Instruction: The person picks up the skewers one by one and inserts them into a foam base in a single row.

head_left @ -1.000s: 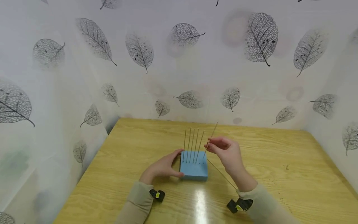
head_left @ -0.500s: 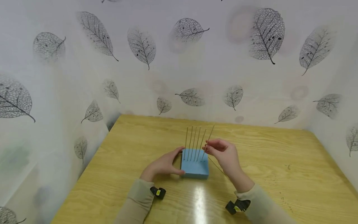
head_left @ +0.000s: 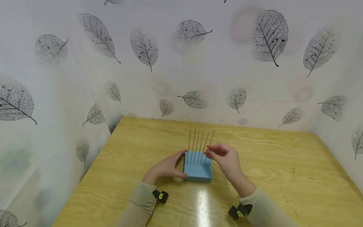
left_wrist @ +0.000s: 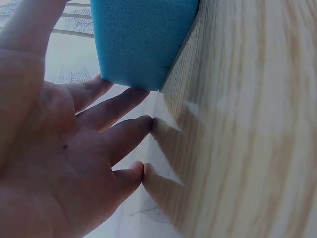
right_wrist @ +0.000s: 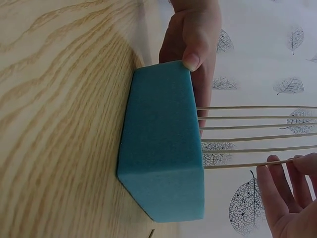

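Note:
A light-blue foam block (head_left: pixel 198 173) lies on the table with several thin wooden sticks (head_left: pixel 194 145) standing in a row in its top. My left hand (head_left: pixel 164 167) grips the block's left side, thumb at the near corner and fingers at the far one; its lower fingertips come down to the tabletop in the left wrist view. With thumb and fingertips, my right hand (head_left: pixel 228 159) pinches the rightmost stick (right_wrist: pixel 233 165), whose lower end meets the block's top. That stick leans slightly right. One small hole (head_left: pixel 208 163) shows to the right of the row.
Another thin stick (head_left: pixel 217 165) lies on the table at the block's right, partly hidden by my right hand. The wooden table (head_left: pixel 127 142) is bordered at the back and sides by a leaf-patterned wall covering (head_left: pixel 210 69). Small dark specks (head_left: pixel 289 201) mark the table at right.
The stick in my right hand has come left and down, from tilted above the block to more upright at its top. My left hand has kept its hold on the block.

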Demonstrator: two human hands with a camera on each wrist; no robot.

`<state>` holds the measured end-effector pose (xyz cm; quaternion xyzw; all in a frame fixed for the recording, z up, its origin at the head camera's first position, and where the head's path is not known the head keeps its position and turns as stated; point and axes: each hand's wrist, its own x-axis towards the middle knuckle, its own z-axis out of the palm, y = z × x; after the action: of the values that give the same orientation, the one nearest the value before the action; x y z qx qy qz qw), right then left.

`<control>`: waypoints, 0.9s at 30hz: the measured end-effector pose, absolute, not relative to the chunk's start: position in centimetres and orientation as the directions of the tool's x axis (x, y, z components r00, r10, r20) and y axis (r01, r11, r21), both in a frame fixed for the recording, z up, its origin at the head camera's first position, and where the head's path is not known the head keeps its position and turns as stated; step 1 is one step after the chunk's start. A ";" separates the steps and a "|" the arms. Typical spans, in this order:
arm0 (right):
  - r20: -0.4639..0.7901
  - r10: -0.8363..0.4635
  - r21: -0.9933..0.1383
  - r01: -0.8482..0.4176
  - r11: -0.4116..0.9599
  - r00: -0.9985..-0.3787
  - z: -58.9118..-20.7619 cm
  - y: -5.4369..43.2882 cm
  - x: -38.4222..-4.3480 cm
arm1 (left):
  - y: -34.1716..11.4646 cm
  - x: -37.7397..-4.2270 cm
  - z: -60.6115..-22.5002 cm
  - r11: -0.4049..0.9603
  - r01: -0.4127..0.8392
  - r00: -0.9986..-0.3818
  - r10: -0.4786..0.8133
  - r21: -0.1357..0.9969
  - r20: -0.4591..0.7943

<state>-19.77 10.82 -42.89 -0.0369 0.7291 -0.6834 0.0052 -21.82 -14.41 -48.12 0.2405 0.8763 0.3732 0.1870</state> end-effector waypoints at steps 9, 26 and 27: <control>0.013 -0.064 -0.994 -0.020 0.107 -0.998 -43.3 10.7 -19.8 | -14.4 -21.7 -48.0 0.608 0.283 -0.816 0.560 0.742 -0.147; 0.066 -0.090 -0.950 -0.090 0.298 -0.994 -43.7 11.6 -19.4 | -14.4 -21.6 -47.9 0.602 0.300 -0.816 0.564 0.740 -0.128; 0.068 -0.090 -0.948 -0.093 0.305 -0.994 -43.7 11.8 -19.4 | -14.4 -21.6 -47.9 0.598 0.298 -0.816 0.564 0.744 -0.127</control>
<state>-19.40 11.79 -43.74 -0.0567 0.8079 -0.5866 -0.0012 -21.64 -14.42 -47.95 0.2461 0.8759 0.3749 0.1779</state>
